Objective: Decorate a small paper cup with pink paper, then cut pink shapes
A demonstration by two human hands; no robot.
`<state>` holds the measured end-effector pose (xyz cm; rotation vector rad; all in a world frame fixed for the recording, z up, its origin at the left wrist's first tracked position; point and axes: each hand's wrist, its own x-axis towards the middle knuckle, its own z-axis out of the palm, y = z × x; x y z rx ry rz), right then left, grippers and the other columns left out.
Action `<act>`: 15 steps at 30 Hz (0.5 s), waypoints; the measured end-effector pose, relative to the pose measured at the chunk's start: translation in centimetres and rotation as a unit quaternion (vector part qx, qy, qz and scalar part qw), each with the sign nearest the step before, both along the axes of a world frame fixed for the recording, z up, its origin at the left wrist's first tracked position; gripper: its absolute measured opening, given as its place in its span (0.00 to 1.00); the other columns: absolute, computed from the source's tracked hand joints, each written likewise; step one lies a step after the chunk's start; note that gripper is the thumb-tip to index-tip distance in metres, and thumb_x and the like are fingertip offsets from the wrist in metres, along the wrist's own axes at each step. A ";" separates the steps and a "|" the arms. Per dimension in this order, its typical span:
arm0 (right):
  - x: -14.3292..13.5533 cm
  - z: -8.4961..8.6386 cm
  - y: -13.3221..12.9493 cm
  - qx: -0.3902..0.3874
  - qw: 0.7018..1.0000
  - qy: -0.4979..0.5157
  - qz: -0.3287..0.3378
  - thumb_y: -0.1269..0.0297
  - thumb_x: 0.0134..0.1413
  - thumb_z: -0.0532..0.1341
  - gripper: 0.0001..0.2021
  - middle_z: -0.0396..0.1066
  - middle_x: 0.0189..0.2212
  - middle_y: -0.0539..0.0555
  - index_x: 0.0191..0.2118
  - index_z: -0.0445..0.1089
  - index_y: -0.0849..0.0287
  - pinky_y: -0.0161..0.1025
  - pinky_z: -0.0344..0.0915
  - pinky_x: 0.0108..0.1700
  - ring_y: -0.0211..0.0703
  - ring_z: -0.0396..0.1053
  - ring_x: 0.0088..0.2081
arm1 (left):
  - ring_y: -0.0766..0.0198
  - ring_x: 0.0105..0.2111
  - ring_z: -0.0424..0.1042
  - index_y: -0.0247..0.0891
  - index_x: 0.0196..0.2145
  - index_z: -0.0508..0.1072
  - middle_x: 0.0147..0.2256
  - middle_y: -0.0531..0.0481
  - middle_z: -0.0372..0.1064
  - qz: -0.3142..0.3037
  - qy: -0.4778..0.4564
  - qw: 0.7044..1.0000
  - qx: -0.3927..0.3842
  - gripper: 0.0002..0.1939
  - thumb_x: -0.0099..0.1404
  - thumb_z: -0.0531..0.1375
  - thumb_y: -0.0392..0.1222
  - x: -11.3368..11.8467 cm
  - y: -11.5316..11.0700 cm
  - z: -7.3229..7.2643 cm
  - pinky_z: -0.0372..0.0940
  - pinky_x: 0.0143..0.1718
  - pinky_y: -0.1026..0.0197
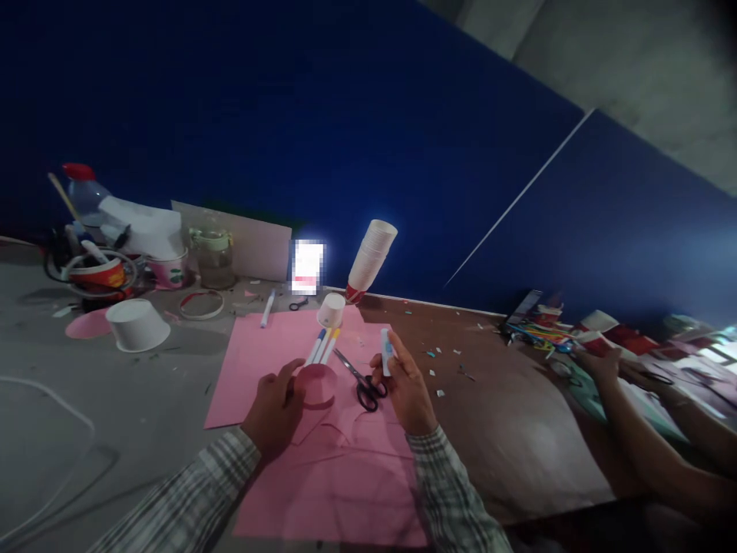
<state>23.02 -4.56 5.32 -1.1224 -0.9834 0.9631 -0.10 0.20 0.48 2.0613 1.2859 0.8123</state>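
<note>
My left hand [276, 407] is curled at the edge of a round pink paper piece [316, 384], its fingers closed on the near-left rim. My right hand [408, 384] grips a small white tube with a blue mark [385, 353], held upright between thumb and fingers. Black-handled scissors [368, 390] lie between the hands on pink paper sheets [345, 491], with their blades pointing away to the left. Several white markers [323, 347] with blue and yellow ends lie just beyond the round piece. Behind them a white paper cup [332, 309] stands upside down.
A leaning stack of paper cups [373, 257] rises by the blue wall. At left are an upturned white tub [137, 324], a glass jar [212, 257] and a cup of tools [97, 276]. Paper scraps dot the brown surface. Another person's arms [639, 422] work at far right.
</note>
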 end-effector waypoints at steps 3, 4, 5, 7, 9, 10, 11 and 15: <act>0.6 0.0 0.1 -0.003 0.998 -0.064 -0.009 0.53 0.58 0.61 0.26 0.73 0.31 0.48 0.60 0.62 0.52 0.36 0.69 0.31 0.36 0.68 0.26 | 0.56 0.31 0.69 0.36 0.57 0.63 0.26 0.52 0.73 0.007 -0.009 1.000 0.002 0.23 0.66 0.49 0.41 0.1 0.0 0.0 0.62 0.47 0.47; 1.0 -0.2 0.3 -0.005 0.996 -0.090 -0.020 0.52 0.58 0.61 0.24 0.73 0.31 0.49 0.58 0.65 0.54 0.38 0.70 0.34 0.37 0.70 0.27 | 0.56 0.30 0.70 0.36 0.57 0.63 0.25 0.53 0.73 0.005 -0.014 1.000 0.001 0.23 0.66 0.49 0.41 0.1 0.1 0.0 0.62 0.47 0.46; 1.4 -0.3 0.7 -0.008 0.993 -0.114 -0.032 0.51 0.58 0.60 0.21 0.74 0.31 0.50 0.53 0.69 0.56 0.39 0.71 0.36 0.39 0.71 0.29 | 0.57 0.29 0.70 0.36 0.57 0.62 0.24 0.54 0.72 -0.001 -0.018 1.000 0.002 0.23 0.66 0.49 0.41 0.2 0.1 -0.1 0.62 0.48 0.46; 2.4 -0.9 1.9 -0.017 0.987 -0.155 -0.044 0.49 0.57 0.60 0.17 0.75 0.32 0.54 0.40 0.73 0.59 0.39 0.71 0.38 0.42 0.72 0.33 | 0.59 0.26 0.69 0.36 0.57 0.62 0.22 0.56 0.69 -0.006 -0.023 1.000 0.004 0.23 0.65 0.49 0.41 0.2 0.3 -0.3 0.62 0.48 0.46; 3.7 -1.5 3.4 -0.023 0.982 -0.177 -0.056 0.49 0.55 0.60 0.18 0.75 0.32 0.55 0.38 0.73 0.60 0.38 0.70 0.36 0.42 0.72 0.33 | 0.60 0.23 0.67 0.36 0.57 0.62 0.20 0.58 0.67 -0.004 -0.023 1.000 0.006 0.24 0.64 0.49 0.41 0.2 0.4 -0.5 0.63 0.46 0.47; 4.5 -1.9 4.3 -0.023 0.977 -0.196 -0.076 0.49 0.54 0.61 0.18 0.74 0.30 0.53 0.40 0.73 0.61 0.37 0.69 0.35 0.40 0.70 0.31 | 0.60 0.23 0.67 0.36 0.57 0.63 0.20 0.58 0.67 -0.003 -0.025 1.000 0.006 0.24 0.63 0.49 0.41 0.2 0.4 -0.5 0.63 0.46 0.48; 5.2 -2.2 5.3 -0.021 0.970 -0.219 -0.104 0.49 0.53 0.61 0.19 0.72 0.28 0.50 0.42 0.73 0.61 0.36 0.68 0.33 0.38 0.68 0.29 | 0.60 0.23 0.67 0.37 0.57 0.63 0.20 0.58 0.67 -0.002 -0.028 1.000 0.006 0.25 0.63 0.49 0.41 0.2 0.4 -0.4 0.63 0.45 0.48; 8.3 -3.5 9.6 -0.004 0.939 -0.296 -0.172 0.51 0.50 0.63 0.19 0.62 0.21 0.43 0.40 0.71 0.62 0.32 0.60 0.26 0.35 0.59 0.23 | 0.60 0.23 0.67 0.39 0.56 0.64 0.19 0.59 0.65 0.001 -0.048 0.999 0.005 0.25 0.61 0.50 0.40 0.2 0.5 -0.2 0.65 0.40 0.53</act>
